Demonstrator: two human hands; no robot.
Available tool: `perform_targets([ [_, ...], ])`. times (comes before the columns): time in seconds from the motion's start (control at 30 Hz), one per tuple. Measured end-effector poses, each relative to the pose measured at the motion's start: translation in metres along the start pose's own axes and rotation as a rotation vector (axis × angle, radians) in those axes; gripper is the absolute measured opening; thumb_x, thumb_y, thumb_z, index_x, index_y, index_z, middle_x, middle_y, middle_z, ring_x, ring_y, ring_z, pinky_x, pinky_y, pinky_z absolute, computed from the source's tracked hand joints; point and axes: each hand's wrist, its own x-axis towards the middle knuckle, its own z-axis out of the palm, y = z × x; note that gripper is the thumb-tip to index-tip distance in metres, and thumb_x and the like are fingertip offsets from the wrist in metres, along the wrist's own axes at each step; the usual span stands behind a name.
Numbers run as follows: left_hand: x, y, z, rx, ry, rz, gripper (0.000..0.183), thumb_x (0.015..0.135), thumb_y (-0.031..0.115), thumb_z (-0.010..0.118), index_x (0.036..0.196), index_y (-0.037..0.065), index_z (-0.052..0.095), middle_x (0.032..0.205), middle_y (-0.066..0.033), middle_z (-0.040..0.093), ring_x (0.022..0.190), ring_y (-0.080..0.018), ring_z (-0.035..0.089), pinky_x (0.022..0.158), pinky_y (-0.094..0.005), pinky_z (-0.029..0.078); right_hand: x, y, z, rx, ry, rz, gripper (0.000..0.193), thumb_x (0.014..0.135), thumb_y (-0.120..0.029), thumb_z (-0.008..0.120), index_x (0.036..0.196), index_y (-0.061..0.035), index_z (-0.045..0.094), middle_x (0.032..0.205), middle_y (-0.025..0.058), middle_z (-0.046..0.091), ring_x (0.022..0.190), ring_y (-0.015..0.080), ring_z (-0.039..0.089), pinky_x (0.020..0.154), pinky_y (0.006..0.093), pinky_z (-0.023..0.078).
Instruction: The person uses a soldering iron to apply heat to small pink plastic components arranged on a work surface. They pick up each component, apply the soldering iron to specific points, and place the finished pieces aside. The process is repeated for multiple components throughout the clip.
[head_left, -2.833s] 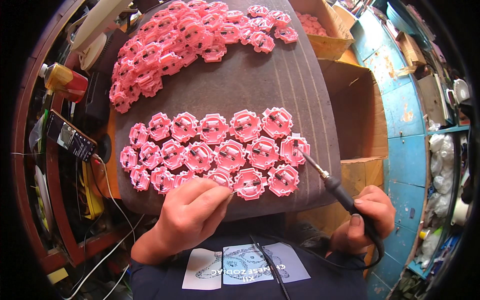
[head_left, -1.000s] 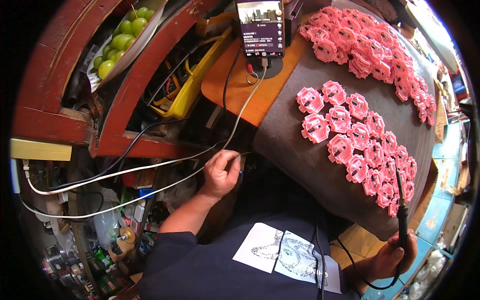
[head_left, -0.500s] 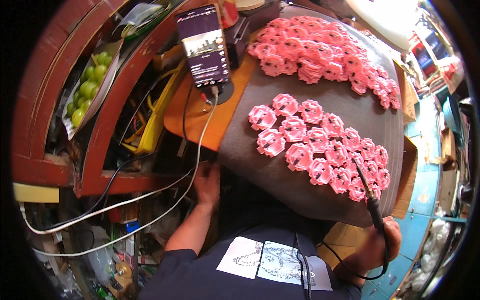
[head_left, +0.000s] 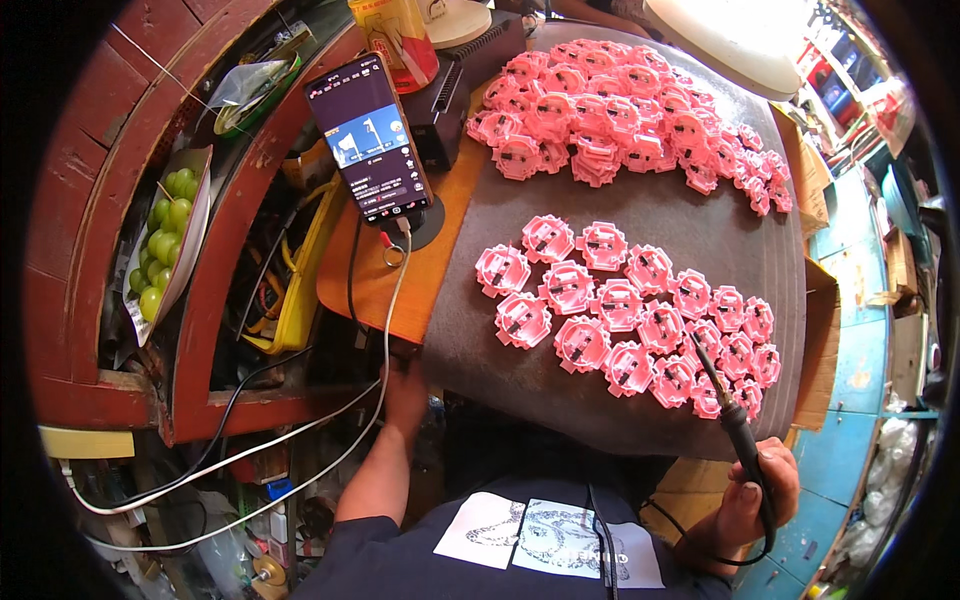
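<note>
A soldering iron (head_left: 740, 430) with a black handle and cord is gripped in my right hand (head_left: 765, 490), low at the right. Its tip slants up and left over the nearer group of pink plastic parts (head_left: 617, 305), each marked with a dark piece in the middle. Whether the tip touches a part I cannot tell. My left hand (head_left: 405, 385) is by the left corner of the dark work surface (head_left: 600, 400), partly under the orange board. Shadow and the board's edge hide its fingers.
Farther back lies a heap of pink parts (head_left: 610, 110). A phone (head_left: 370, 140) stands on the orange board (head_left: 345, 280), a white cable (head_left: 395, 300) hanging from it. Green grapes (head_left: 165, 245) sit in a tray at the left, near a yellow basket (head_left: 310, 280). A white lamp (head_left: 725, 40) overhangs the back.
The whole view has shifted slightly, and the phone's screen shows a different picture. My left hand sits a little lower in view. The soldering iron stays in my right hand, over the near parts.
</note>
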Motion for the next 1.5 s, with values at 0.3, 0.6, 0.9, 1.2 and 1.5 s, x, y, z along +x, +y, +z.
perform_targets([
  [0.3, -0.007, 0.026, -0.010, -0.266, -0.143, -0.277, 0.018, 0.106, 0.027, 0.069, 0.098, 0.011, 0.066, 0.076, 0.0051, 0.056, 0.064, -0.0038, 0.047, 0.056, -0.0244, 0.033, 0.012, -0.004, 0.016, 0.021, -0.081, 0.012, 0.037, 0.098, -0.032, 0.074, 0.118, -0.0007, 0.066, 0.081, 0.0122, 0.062, 0.065, 0.0201, 0.058, 0.058, 0.0323, 0.043],
  [0.6, -0.004, 0.025, -0.023, -0.310, -0.205, -0.322, 0.017, 0.103, 0.024, 0.071, 0.096, 0.009, 0.065, 0.071, 0.0030, 0.053, 0.059, -0.0069, 0.046, 0.053, -0.0261, 0.033, 0.014, -0.011, 0.033, 0.030, -0.112, 0.025, 0.037, 0.096, -0.032, 0.076, 0.115, -0.0008, 0.067, 0.077, 0.0123, 0.062, 0.063, 0.0212, 0.058, 0.057, 0.0329, 0.044],
  [0.9, 0.007, -0.008, -0.051, 0.219, -0.323, -0.039, 0.029, 0.086, -0.003, 0.068, 0.115, -0.001, 0.068, 0.108, -0.0101, 0.064, 0.104, -0.0248, 0.064, 0.091, -0.0405, 0.054, 0.022, -0.021, 0.030, 0.000, -0.147, 0.021, 0.037, 0.094, -0.026, 0.078, 0.118, 0.0001, 0.067, 0.080, 0.0140, 0.065, 0.067, 0.0232, 0.062, 0.059, 0.0336, 0.048],
  [1.2, 0.018, -0.034, -0.053, -0.213, -0.218, -0.144, 0.015, 0.094, 0.003, 0.059, 0.108, 0.004, 0.066, 0.091, -0.0050, 0.065, 0.078, -0.0151, 0.059, 0.065, -0.0272, 0.045, -0.008, 0.008, 0.003, -0.089, 0.272, 0.095, 0.044, 0.103, -0.026, 0.071, 0.134, 0.0043, 0.061, 0.113, 0.0149, 0.063, 0.083, 0.0183, 0.058, 0.070, 0.0291, 0.048],
  [1.5, 0.018, -0.012, -0.071, 0.499, -0.278, 0.142, 0.034, 0.105, 0.012, 0.055, 0.135, -0.003, 0.058, 0.129, -0.0159, 0.065, 0.117, -0.0252, 0.062, 0.102, -0.0392, 0.049, -0.022, 0.047, -0.021, -0.024, 0.311, 0.226, 0.030, 0.102, -0.010, 0.071, 0.129, 0.0039, 0.067, 0.090, 0.0148, 0.075, 0.076, 0.0200, 0.068, 0.077, 0.0336, 0.058],
])
